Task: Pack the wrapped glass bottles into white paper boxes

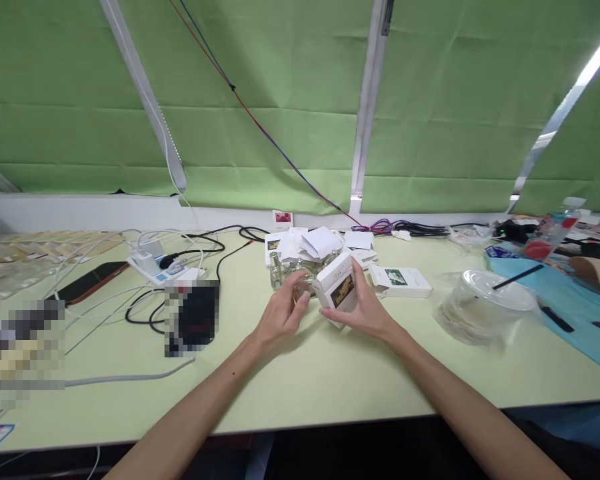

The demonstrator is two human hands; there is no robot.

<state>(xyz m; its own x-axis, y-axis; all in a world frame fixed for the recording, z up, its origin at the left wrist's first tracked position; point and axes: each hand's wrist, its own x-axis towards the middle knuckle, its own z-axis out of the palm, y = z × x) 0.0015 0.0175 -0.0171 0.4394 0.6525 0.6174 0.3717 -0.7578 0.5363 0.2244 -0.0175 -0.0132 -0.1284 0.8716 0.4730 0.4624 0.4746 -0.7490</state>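
Now, in the frame's middle, the right hand (pixel 361 308) pinches a tipped white box (pixel 339 285). The left hand (pixel 281 311) curls by glass bottles (pixel 276 271); I cannot tell its grip.

Toward the far edge of the smooth pale-green surface (pixel 350 383), white rectangular cardboard boxes (pixel 414 284) are looking matt, and clear cylindrical glassy bottles (pixel 275 272) are gleaming.
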